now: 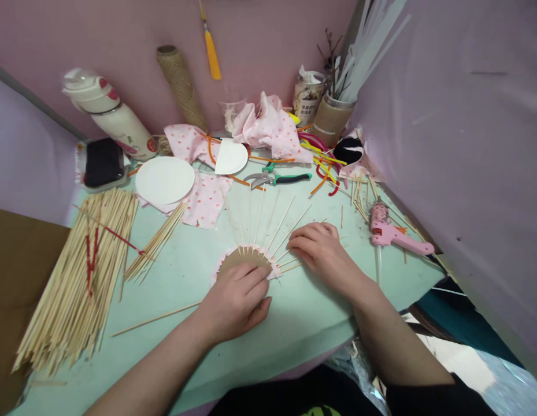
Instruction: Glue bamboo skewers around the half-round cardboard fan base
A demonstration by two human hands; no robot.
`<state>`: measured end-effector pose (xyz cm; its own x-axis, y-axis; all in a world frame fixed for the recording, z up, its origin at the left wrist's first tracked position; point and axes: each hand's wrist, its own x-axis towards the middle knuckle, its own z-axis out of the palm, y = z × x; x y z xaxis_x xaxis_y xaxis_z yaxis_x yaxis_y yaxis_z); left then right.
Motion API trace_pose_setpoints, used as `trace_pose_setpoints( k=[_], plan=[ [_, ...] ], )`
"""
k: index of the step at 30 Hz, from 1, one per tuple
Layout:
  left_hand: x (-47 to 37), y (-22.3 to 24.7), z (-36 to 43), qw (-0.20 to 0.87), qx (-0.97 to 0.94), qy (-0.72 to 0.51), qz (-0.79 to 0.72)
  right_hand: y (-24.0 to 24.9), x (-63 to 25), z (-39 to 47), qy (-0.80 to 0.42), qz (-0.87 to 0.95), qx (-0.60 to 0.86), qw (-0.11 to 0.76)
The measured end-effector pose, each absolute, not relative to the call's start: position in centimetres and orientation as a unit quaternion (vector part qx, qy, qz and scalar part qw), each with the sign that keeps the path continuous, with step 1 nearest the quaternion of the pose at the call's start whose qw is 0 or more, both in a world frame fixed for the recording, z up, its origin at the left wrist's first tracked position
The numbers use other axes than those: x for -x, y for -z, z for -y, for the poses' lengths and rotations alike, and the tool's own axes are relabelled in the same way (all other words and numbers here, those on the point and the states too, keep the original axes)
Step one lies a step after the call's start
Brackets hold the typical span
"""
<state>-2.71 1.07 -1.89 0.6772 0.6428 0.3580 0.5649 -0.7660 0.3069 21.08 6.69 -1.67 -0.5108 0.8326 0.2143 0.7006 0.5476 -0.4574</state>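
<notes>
resting the left hand (237, 297) palm down, fingers bent, on the card (239, 263) near the front middle of the worktop (303, 329); not showing whether gripping or only pressing. curving the right hand (322, 254) over the right side of the fanned sticks (279, 225), its fingertips too hidden for telling any pinch. fanning from the card towards the back and right edges with those sticks. showing a loose stick (156, 319) left of the card, the pile (77, 271) along the left edge, shears (289, 179) near the back edge, the glue gun (383, 232) near the right edge.
</notes>
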Motion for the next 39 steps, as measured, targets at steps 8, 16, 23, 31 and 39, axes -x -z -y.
trace_pose_setpoints(
  k=[8, 16, 23, 31, 39],
  plan=[
    [2.6, 1.7, -0.6, 0.060, -0.917, -0.195, -0.344, 1.7, -21.0, -6.6, -0.164, 0.859, 0.442, 0.199],
    [1.9, 0.9, 0.0, 0.036, -0.922, -0.120, -0.367, 1.5, -20.7, -6.5, -0.159, 0.862, 0.436, 0.203],
    [1.8, 0.8, 0.3, 0.031, -0.920, -0.094, -0.378, 1.5, -19.9, -6.1, -0.145, 0.856, 0.457, 0.194],
    [1.7, 0.7, 0.6, 0.026, -0.921, -0.057, -0.384, 1.4, -19.3, -6.0, -0.140, 0.850, 0.470, 0.195],
    [1.6, 0.4, 0.5, 0.023, -0.924, -0.046, -0.380, 1.3, -19.2, -5.9, -0.131, 0.850, 0.480, 0.173]
  ],
)
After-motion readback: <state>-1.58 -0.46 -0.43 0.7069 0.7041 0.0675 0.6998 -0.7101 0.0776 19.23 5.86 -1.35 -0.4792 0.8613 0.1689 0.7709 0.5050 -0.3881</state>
